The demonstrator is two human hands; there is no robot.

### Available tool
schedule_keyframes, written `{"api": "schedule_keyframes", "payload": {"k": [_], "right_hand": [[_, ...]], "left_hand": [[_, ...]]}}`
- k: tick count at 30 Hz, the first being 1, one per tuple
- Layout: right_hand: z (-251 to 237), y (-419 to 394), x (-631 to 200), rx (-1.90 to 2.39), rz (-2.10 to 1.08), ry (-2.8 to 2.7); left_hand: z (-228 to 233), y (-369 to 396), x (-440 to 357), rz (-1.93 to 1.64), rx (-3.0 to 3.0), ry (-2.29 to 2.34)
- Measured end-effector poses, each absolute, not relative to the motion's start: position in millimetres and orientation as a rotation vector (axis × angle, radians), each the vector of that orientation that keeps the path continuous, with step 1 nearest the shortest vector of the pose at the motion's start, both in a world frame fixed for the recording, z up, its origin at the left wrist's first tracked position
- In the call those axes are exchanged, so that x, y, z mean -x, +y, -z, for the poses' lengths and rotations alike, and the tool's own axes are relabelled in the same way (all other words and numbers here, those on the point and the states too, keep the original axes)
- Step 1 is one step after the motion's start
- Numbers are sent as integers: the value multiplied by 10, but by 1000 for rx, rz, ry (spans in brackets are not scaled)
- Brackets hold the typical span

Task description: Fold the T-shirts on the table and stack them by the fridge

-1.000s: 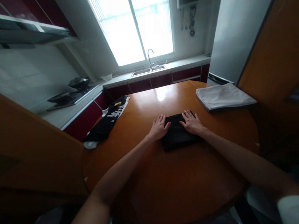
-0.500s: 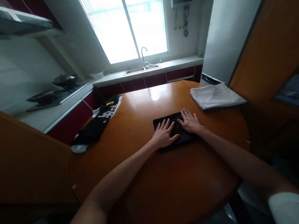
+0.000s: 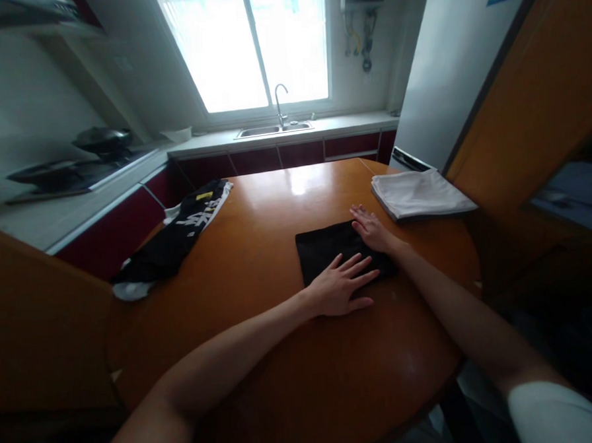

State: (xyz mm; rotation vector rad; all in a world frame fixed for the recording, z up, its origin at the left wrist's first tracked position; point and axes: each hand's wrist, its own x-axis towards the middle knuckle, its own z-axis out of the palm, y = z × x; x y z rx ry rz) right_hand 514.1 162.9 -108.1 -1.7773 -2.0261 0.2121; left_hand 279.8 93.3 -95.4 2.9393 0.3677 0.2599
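Head camera looks down on a round wooden table [image 3: 294,367] in a kitchen, and both of your hands are on a folded black cloth [image 3: 327,249] that lies near the middle of it. Your left hand [image 3: 342,288] lies flat with the fingers spread; the fingertips rest on the near edge of the cloth and the palm is on the bare wood just beside it. Your right hand [image 3: 370,229] is also flat and open, palm down, on the right far part of the cloth, with the fingers pointing away from you. Neither hand pinches or grasps anything; both only press on the fabric.

To the right of the cloth, near the table edge, a folded white cloth [image 3: 418,194] lies apart from it. On the left far side, a black garment with white print [image 3: 177,234] hangs partly over the table edge. Behind the table you see the counter with a sink [image 3: 271,129] and a faucet under the bright window [image 3: 247,45], and a wok [image 3: 103,138] on the stove at the left.
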Motion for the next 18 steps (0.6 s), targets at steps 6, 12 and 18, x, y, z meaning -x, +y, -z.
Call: {"api": "schedule_keyframes", "payload": {"k": [6, 12, 18], "right_hand": [[1202, 1658, -5210, 2001, -311, -2037], [1062, 1635, -5301, 2057, -282, -1684], [894, 1584, -5408, 2033, -484, -1460]], "left_hand": [[958, 945, -2792, -234, -2956, 319], [836, 950, -2787, -266, -2914, 298], [712, 1304, -2767, -481, -2785, 572]]}}
